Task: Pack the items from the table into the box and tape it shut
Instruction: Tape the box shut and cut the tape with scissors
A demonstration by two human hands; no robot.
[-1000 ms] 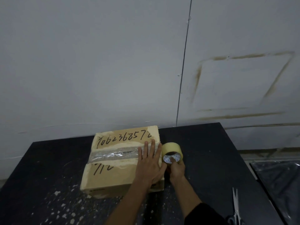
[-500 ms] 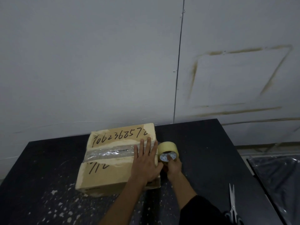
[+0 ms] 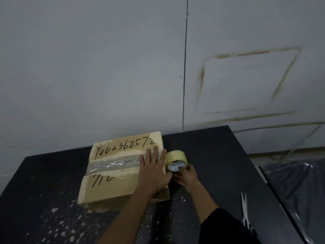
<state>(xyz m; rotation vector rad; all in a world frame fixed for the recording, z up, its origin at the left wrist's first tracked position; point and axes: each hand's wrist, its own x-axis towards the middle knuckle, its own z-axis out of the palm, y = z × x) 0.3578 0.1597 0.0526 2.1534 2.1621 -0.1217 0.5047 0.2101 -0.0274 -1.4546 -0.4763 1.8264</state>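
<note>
Head view only: scissors [image 3: 244,213] lie at the right edge of the dark worktop [image 3: 211,155], their handles cut off at the bottom of the frame. One cardboard box [image 3: 112,184] sits closed on the worktop, a strip of clear tape [image 3: 112,163] running across its top between two lines of handwriting; the strip's right end is hidden under the left hand [image 3: 153,171]. One tape roll [image 3: 175,160] stands on edge, just beside the box's right side. What links the roll to the strip cannot be made out. Left hand lies flat on the box top, fingers [image 3: 155,154] straight and spread, pressing down near the right edge. Right hand [image 3: 187,176] grips the roll from below, a finger curled into its core. Right forearm wears a dark sleeve [image 3: 226,228], partly cut off below.
</note>
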